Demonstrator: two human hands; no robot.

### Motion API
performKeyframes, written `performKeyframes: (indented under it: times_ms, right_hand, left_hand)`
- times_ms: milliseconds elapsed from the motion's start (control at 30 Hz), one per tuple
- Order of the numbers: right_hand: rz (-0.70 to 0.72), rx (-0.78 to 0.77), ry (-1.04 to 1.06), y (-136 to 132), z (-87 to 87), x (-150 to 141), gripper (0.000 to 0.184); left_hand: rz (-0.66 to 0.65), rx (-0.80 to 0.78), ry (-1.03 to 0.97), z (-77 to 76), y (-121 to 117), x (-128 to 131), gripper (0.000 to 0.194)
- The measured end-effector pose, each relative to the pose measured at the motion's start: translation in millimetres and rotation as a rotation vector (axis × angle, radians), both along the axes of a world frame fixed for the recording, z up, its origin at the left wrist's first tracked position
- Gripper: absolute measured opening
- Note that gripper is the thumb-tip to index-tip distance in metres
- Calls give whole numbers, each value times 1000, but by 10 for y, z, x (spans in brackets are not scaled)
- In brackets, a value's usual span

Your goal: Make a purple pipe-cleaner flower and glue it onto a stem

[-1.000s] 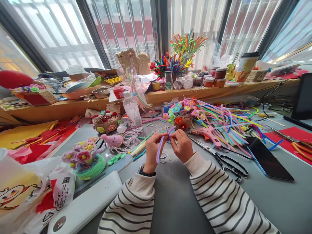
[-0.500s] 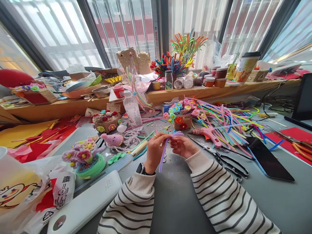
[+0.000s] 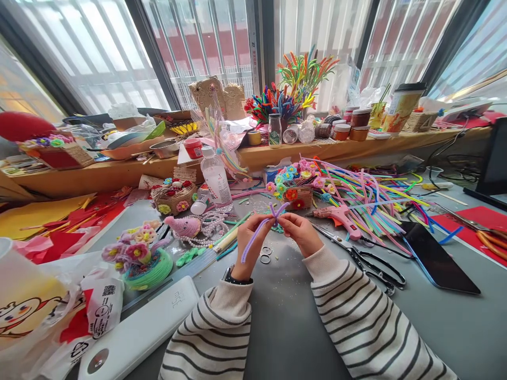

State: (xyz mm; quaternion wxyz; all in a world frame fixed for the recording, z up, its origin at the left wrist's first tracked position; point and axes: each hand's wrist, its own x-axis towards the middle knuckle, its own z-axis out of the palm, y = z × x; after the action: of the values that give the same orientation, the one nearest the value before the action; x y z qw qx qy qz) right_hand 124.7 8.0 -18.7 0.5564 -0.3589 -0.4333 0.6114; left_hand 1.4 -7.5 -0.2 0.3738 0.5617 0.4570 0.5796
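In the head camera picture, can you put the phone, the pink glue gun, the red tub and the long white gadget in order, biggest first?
1. long white gadget
2. phone
3. pink glue gun
4. red tub

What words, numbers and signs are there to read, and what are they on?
White plastic bag: recycling arrows and a square code; its small print is too tiny.
White device: marking too unclear.
Bottle: label too blurred.
Window frame: print too small.

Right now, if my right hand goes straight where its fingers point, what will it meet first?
Your right hand would probably meet your left hand, beyond the held purple pipe cleaner; depth is unclear.
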Motion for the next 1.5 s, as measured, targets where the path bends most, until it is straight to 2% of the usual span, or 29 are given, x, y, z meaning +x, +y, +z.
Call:
performKeyframes:
  times_ms: [167,300,467,700,933,1300,1500]
  right_hand:
    - [-25,23,4,10,-1,4,25]
    - [46,-84,126,14,-12,8,24]
    - [125,-233,300,12,-30,-16,24]
    - [184,-283,361,-6,0,-37,28]
    - [176,-215,303,4,-25,-51,31]
    - [180,-32,173,36,-23,-72,33]
    - [171,11,152,20,-41,-99,30]
  left_hand:
    - [-85,-142,-213,-34,46,5,15]
    - [-142,-209,-353,-83,59,22,17]
    - [-125,-242,-393,-98,52,36,21]
    - [-166,-190,-360,-70,53,35,17]
    - [-149,-157,-295,-37,29,61,17]
    - [-211,-341,-532,-70,48,42,15]
    - [-182,-374,-588,-65,55,46,17]
